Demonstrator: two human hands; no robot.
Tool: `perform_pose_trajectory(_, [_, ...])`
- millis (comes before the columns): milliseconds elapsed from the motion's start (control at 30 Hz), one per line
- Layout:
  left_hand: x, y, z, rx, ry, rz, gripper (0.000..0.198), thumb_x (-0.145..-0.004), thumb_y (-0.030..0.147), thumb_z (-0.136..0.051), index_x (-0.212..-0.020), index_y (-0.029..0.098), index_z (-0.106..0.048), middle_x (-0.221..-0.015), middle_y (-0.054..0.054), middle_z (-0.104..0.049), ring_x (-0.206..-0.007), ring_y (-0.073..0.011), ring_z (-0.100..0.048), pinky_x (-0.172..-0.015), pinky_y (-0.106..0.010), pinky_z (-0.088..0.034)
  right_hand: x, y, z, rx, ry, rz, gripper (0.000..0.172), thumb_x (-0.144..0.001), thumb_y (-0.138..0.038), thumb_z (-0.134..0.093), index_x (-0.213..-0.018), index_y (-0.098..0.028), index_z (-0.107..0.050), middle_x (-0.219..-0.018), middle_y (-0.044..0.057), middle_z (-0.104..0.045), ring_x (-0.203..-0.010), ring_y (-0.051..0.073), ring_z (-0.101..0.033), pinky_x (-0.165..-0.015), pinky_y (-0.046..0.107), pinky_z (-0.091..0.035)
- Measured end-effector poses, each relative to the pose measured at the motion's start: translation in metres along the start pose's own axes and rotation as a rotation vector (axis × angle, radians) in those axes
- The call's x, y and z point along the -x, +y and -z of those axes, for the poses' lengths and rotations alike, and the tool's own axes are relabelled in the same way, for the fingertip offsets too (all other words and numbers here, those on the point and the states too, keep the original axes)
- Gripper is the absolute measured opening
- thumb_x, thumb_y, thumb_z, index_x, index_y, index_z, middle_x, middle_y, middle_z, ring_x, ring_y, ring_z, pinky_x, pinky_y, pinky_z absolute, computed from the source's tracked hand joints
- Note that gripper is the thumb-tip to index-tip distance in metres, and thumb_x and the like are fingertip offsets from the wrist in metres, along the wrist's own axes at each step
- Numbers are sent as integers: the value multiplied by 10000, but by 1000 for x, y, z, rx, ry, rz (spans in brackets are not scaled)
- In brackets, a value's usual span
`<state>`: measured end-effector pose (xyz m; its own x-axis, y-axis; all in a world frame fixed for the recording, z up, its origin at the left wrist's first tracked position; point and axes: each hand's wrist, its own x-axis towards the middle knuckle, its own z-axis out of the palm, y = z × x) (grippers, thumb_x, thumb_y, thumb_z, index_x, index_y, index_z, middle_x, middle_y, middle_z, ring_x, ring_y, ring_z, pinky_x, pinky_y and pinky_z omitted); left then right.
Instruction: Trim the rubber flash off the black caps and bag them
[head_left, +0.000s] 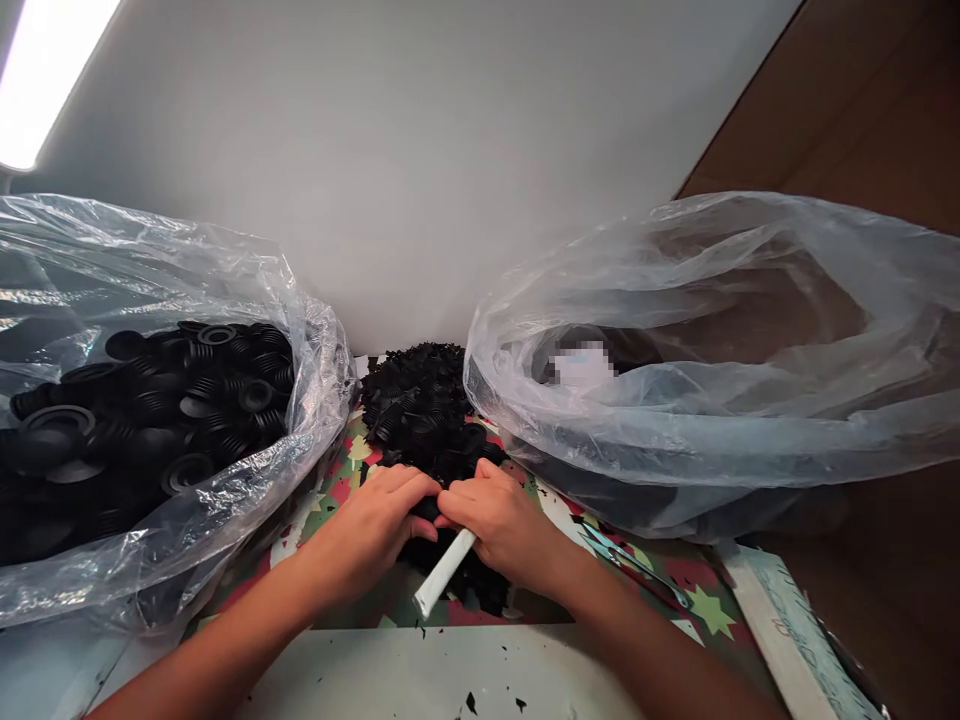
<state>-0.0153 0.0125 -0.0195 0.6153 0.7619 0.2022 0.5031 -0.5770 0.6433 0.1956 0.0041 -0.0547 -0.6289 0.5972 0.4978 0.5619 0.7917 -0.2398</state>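
Our left hand (373, 528) pinches a black rubber part (427, 511) at the near middle of the tabletop (390, 675). Our right hand (504, 525) touches it, clamped round a white-handled tool (445, 572). Just beyond lies a heap of black trimmings (421, 405), with a left bag (150, 420) of rubber bellows and a right bag (720, 400) either side

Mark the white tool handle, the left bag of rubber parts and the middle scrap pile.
white tool handle (444, 572), head view, middle of shaft.
left bag (225, 510), head view, clear front wall.
scrap pile (420, 400), head view, centre of heap.
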Motion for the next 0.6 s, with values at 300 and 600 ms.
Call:
perform_pose_trajectory(300, [-4, 10, -6, 502, 196, 127, 171, -854, 305, -709, -715, 218, -759, -793, -48, -744, -795, -226, -660, -771, -323, -494, -5, -13, 7, 73, 112, 121, 401, -1025, -114, -365, -661, -211, -503, -572, -50, -470, -540, 127, -370, -633, 314, -258])
perform_pose_trajectory(600, [-12, 17, -3, 1023, 524, 454, 320, -659, 489, -872, -672, 191, -756, -674, -6, -680, -643, -156, -578, -617, -263, -481, -5, -33, 8, 145, 232, 236, 406, -979, -77, -387, -611, -220, -482, -543, -34, -409, -530, 146, -334, -611, 326, -248])
